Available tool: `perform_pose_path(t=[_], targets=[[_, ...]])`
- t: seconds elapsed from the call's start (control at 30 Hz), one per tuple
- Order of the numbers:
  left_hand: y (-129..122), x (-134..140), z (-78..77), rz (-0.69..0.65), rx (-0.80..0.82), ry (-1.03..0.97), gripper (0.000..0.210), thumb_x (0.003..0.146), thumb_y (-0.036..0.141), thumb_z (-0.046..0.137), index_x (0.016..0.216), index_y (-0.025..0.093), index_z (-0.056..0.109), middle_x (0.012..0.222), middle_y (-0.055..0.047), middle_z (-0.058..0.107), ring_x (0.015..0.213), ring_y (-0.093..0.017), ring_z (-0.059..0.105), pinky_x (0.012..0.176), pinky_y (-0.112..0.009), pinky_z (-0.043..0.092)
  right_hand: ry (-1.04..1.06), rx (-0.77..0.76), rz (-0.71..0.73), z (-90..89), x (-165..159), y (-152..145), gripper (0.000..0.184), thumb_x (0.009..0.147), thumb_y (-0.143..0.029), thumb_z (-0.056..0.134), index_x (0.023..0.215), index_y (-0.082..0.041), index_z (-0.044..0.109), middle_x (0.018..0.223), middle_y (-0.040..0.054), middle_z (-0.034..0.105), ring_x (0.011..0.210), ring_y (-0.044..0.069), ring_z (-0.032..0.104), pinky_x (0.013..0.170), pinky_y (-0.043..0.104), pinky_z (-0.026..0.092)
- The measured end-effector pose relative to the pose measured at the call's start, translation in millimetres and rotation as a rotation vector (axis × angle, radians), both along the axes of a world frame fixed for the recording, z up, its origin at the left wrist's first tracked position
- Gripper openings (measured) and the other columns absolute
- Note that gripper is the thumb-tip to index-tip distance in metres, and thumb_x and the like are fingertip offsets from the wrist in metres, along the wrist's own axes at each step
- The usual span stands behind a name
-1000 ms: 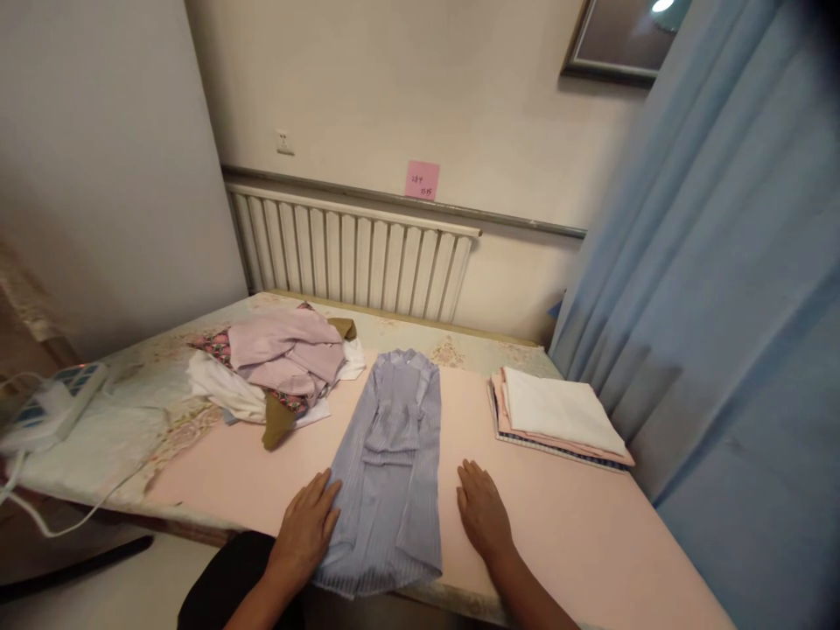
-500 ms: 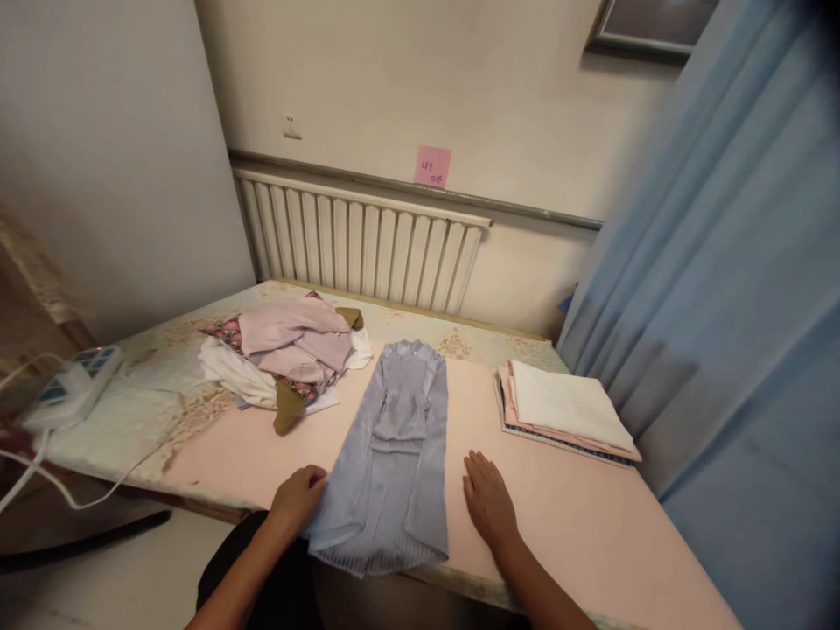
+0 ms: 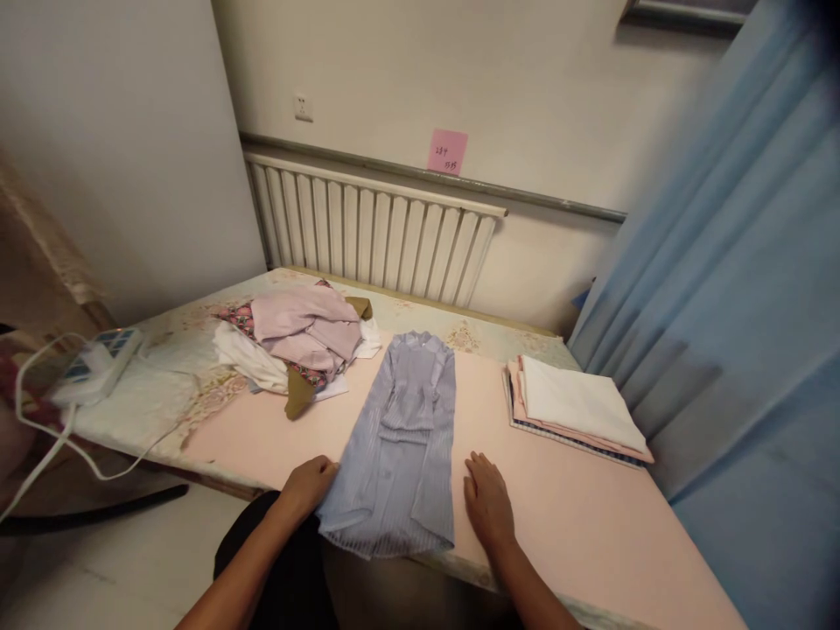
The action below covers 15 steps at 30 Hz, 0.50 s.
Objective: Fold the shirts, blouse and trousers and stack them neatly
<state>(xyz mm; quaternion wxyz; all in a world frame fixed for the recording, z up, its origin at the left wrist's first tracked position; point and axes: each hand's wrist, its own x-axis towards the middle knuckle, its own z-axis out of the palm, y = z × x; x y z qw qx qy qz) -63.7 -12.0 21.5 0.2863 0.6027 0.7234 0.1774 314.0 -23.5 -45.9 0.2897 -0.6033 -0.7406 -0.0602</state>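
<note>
A blue-grey striped shirt (image 3: pixel 408 407) lies lengthwise on the pink cloth, its sides turned inward and its collar toward the wall. Its wide hem reaches the table's front edge and hangs slightly over. At the shirt's lower left edge is my left hand (image 3: pixel 311 486), with curled fingers closed against the fabric; the fingertips are partly hidden. My right hand (image 3: pixel 486 497) rests palm down on the pink cloth, just right of the shirt and apart from it, fingers stretched out and holding nothing.
A loose heap of clothes (image 3: pixel 305 328) lies at the left, with a power strip (image 3: pixel 101 367) and white cables farther left. Folded garments (image 3: pixel 581 402) are stacked at the right, beside a blue curtain (image 3: pixel 722 262). Behind the table is a radiator (image 3: pixel 374 227).
The camera view has shifted, so the scene sits slightly higher and farther right. Both hands and the shirt keep nearly the same places relative to each other.
</note>
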Motion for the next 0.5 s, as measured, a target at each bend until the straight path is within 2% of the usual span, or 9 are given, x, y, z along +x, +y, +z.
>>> perform_pose_path(t=[0.17, 0.23, 0.3, 0.33, 0.4, 0.5], targets=[[-17, 1, -4.3, -0.006, 0.010, -0.024, 0.043, 0.088, 0.047, 0.032, 0.070, 0.019, 0.059, 0.073, -0.004, 0.065, 0.073, -0.019, 0.060, 0.069, -0.029, 0.042, -0.015, 0.014, 0.013, 1.0, 0, -1, 0.037, 0.093, -0.024, 0.040, 0.121, -0.013, 0.061, 0.132, 0.0132, 0.058, 0.129, 0.026, 0.047, 0.109, 0.049, 0.036], [-28, 0, -8.1, -0.012, 0.013, -0.087, 0.041, 0.087, 0.048, 0.033, 0.077, 0.019, 0.060, 0.076, -0.004, 0.066, 0.076, -0.019, 0.061, 0.071, -0.029, 0.045, -0.028, 0.018, 0.017, 1.7, -1, -2, 0.037, 0.093, -0.023, 0.039, 0.121, -0.013, 0.061, 0.132, 0.0138, 0.058, 0.129, 0.026, 0.047, 0.109, 0.049, 0.036], [-40, 0, -14.1, -0.024, 0.006, -0.198, 0.037, 0.083, 0.047, 0.040, 0.093, 0.017, 0.061, 0.082, -0.003, 0.068, 0.081, -0.020, 0.062, 0.074, -0.030, 0.047, -0.035, 0.029, 0.019, 2.6, -1, -3, 0.036, 0.093, -0.023, 0.039, 0.120, -0.012, 0.061, 0.131, 0.0146, 0.058, 0.128, 0.026, 0.047, 0.109, 0.048, 0.036], [-46, 1, -17.7, -0.035, 0.008, -0.264, 0.038, 0.080, 0.043, 0.046, 0.103, 0.016, 0.059, 0.088, -0.004, 0.069, 0.085, -0.020, 0.063, 0.077, -0.030, 0.048, -0.036, 0.036, 0.021, 3.1, -1, -3, 0.036, 0.093, -0.023, 0.040, 0.120, -0.012, 0.061, 0.131, 0.0150, 0.058, 0.128, 0.026, 0.048, 0.109, 0.048, 0.036], [-57, 3, -24.5, -0.047, 0.032, -0.356, 0.057, 0.070, 0.032, 0.056, 0.123, 0.014, 0.049, 0.109, -0.007, 0.067, 0.101, -0.022, 0.062, 0.089, -0.032, 0.047, -0.039, 0.045, 0.027, 4.2, -2, -4, 0.036, 0.093, -0.023, 0.040, 0.119, -0.011, 0.061, 0.130, 0.0156, 0.058, 0.127, 0.026, 0.048, 0.108, 0.049, 0.036], [-69, 12, -29.9, -0.003, 0.109, -0.323, 0.085, 0.058, 0.017, 0.060, 0.139, 0.011, 0.034, 0.138, -0.014, 0.050, 0.127, -0.023, 0.048, 0.107, -0.034, 0.036, -0.051, 0.038, 0.032, 5.4, -2, -4, 0.035, 0.093, -0.022, 0.041, 0.120, -0.011, 0.060, 0.130, 0.0156, 0.058, 0.128, 0.026, 0.048, 0.108, 0.049, 0.037]])
